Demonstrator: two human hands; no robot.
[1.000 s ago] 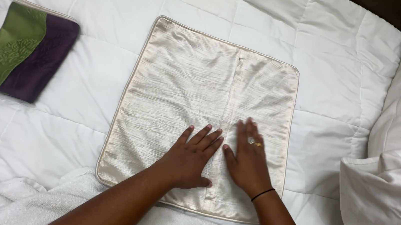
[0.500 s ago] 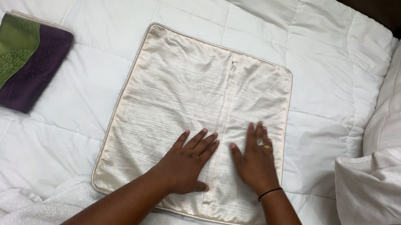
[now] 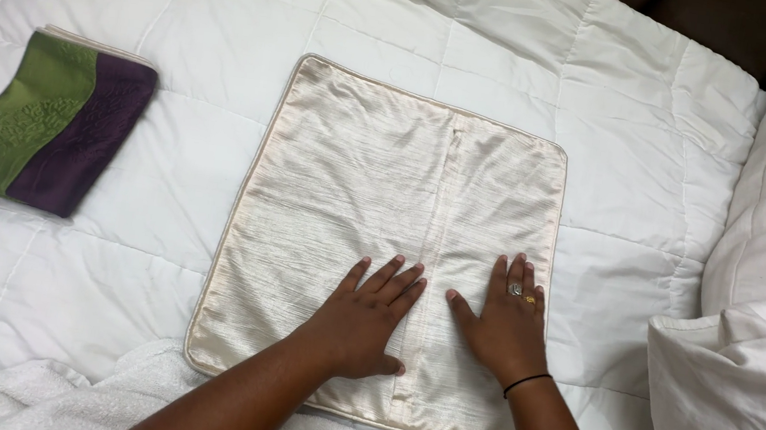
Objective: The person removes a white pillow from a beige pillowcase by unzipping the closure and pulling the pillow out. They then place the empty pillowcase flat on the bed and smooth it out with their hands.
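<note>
A: Status of the cream cushion cover [image 3: 346,201]?

B: It lies flat on the white quilted bed [image 3: 607,106], seam side up, with the centre closure strip [image 3: 441,251] running top to bottom. All 4 corners sit square, and the upper half shows no visible creases.

A: State of each hand?

B: My left hand [image 3: 366,324] is open, palm down, fingers spread, pressing the fabric just left of the strip. My right hand [image 3: 506,320] is likewise open and flat, just right of the strip. Neither hand grips anything; both only press on the cover.

A: What is done, and what is left?

B: In my judgement, the laying-out is done and the lower section is being flattened. The cover is not yet folded. 1 green and purple folded cover [image 3: 41,133] lies well apart at the left, which suggests what a finished one looks like. A white pillow [image 3: 751,363] sits at the right, untouched.
</note>
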